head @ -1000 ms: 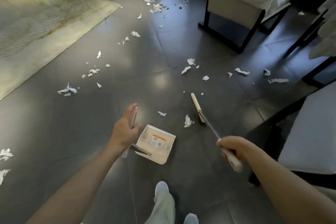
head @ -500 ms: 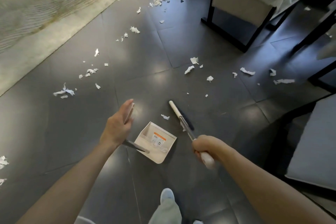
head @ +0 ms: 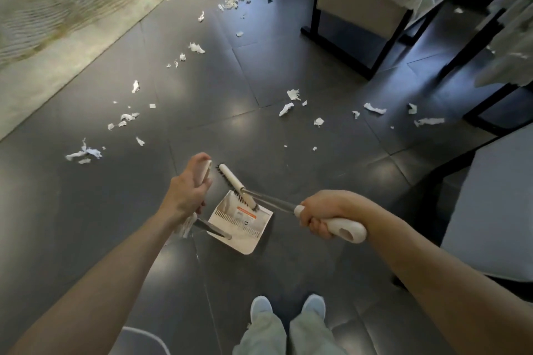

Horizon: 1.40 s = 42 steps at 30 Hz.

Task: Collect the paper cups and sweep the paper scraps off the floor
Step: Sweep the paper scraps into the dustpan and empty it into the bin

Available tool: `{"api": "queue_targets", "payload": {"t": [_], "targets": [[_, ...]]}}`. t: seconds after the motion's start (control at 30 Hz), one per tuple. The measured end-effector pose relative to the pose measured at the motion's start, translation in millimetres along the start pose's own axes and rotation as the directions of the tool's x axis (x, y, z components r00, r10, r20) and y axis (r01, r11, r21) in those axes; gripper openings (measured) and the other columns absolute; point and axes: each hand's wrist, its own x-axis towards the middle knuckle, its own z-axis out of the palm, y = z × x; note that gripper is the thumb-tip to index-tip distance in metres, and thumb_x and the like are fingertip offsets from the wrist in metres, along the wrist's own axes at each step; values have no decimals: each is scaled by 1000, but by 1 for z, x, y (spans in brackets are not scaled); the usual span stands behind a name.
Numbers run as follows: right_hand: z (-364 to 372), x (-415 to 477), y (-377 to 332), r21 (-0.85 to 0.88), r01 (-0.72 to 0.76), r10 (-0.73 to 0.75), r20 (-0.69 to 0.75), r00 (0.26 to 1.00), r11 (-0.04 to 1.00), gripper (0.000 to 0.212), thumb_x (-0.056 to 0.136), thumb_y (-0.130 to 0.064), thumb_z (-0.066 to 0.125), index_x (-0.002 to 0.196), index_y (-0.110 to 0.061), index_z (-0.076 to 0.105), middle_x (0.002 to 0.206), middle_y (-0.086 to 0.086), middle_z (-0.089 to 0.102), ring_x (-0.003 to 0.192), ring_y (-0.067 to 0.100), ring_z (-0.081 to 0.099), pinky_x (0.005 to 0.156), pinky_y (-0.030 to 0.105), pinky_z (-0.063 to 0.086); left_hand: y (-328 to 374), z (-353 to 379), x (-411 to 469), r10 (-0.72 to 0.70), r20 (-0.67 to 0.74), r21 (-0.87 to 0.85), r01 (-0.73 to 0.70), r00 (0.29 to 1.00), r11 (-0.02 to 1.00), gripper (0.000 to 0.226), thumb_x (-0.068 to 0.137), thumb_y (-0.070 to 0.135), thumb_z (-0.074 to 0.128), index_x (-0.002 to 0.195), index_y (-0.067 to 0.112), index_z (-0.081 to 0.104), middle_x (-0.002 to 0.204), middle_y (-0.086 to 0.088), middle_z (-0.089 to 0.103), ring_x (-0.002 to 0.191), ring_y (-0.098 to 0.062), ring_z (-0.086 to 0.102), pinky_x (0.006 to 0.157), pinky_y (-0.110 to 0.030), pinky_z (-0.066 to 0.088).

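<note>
**Broom head at the dustpan, scraps ahead**

From my head camera, my left hand (head: 187, 193) is curled round the cream plastic grip of the cream plastic long-handled dustpan (head: 240, 220). A thin metal rod slants down from that grip to the pan. The pan sits flat on the dark grey glossy tiled floor (head: 302, 262) just ahead of my pale blue shoes (head: 261, 307). It shows a row of comb teeth and an orange label inside.

My right hand (head: 326, 215) is clenched on the smooth cream handle of the slim metal-shafted broom (head: 236, 184). Its narrow white head with dark bristles lies over the pan's far edge. The head's long axis runs from far-left to near-right, and the shaft slants back to my right fist.

Torn white crumpled paper scraps (head: 286, 109) lie scattered over the tiles beyond the pan. They reach toward the beige ripple-patterned rug (head: 57, 23) at left and the black-framed cream upholstered chair (head: 360, 3) at right.
</note>
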Motion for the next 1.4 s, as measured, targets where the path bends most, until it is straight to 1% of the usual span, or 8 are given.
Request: {"api": "queue_targets", "payload": {"t": [0.37, 0.5, 0.6, 0.77, 1.0, 1.2, 1.3, 1.4], "targets": [[-83, 4, 7, 88, 69, -39, -306, 951, 994, 18, 86, -1, 52, 103, 1, 58, 51, 6, 52, 40, 12, 46, 44, 24, 42, 47, 22, 30, 13, -55, -104, -18, 998, 994, 49, 92, 9, 54, 94, 57, 45, 60, -12, 57, 40, -19, 59, 38, -33, 51], [-143, 19, 12, 78, 50, -15, -402, 916, 996, 23, 85, -3, 54, 108, -3, 58, 59, 8, 57, 42, 14, 51, 48, 26, 47, 83, 47, 68, 50, -40, -26, -51, 998, 998, 42, 93, 13, 52, 100, 53, 41, 73, -10, 58, 44, -19, 63, 33, -28, 46], [-186, 29, 15, 31, 39, -21, -452, 892, 999, 24, 84, -5, 52, 105, -1, 62, 61, 8, 60, 51, 18, 53, 60, 32, 48, 109, 70, 100, 53, 0, 26, -53, 999, 998, 37, 94, 15, 51, 108, 48, 40, 75, -10, 57, 44, -19, 63, 33, -28, 45], [-249, 42, 14, -34, -16, -3, -476, 879, 999, 26, 84, -6, 49, 108, -1, 60, 74, 13, 63, 62, 23, 58, 64, 35, 50, 143, 104, 145, 77, 73, 90, -83, 994, 992, 37, 95, 15, 50, 119, 41, 41, 75, -8, 57, 44, -21, 63, 35, -30, 49], [-263, 66, -2, -300, -133, 13, -370, 929, 945, 31, 84, -8, 53, 113, -1, 62, 98, 12, 69, 89, 26, 67, 68, 29, 50, 165, 132, 193, 78, 46, 113, -82, 996, 990, 33, 95, 16, 49, 119, 38, 42, 74, -8, 59, 44, -20, 62, 39, -37, 53], [-232, 71, -31, -401, -79, -2, -196, 981, 913, 30, 81, -10, 55, 110, -6, 62, 85, 7, 63, 74, 21, 60, 58, 27, 47, 174, 138, 223, 64, -2, 83, -64, 998, 995, 33, 94, 16, 50, 114, 41, 42, 73, -7, 56, 39, -21, 58, 34, -34, 50], [-242, 65, -48, -232, -27, -3, -126, 992, 972, 34, 77, -10, 55, 110, -6, 62, 69, 5, 62, 61, 19, 58, 60, 30, 48, 177, 134, 239, 87, 25, 81, -89, 996, 993, 34, 94, 16, 51, 114, 43, 42, 70, -7, 56, 38, -21, 57, 34, -34, 50], [-267, 53, -65, 147, -31, 36, -29, 999, 989, 39, 80, -3, 54, 119, -4, 57, 49, 2, 54, 41, 12, 49, 45, 21, 43, 178, 123, 259, 94, 40, 59, -97, 995, 994, 36, 93, 15, 51, 111, 44, 42, 71, -10, 57, 39, -25, 58, 33, -34, 49]]}}
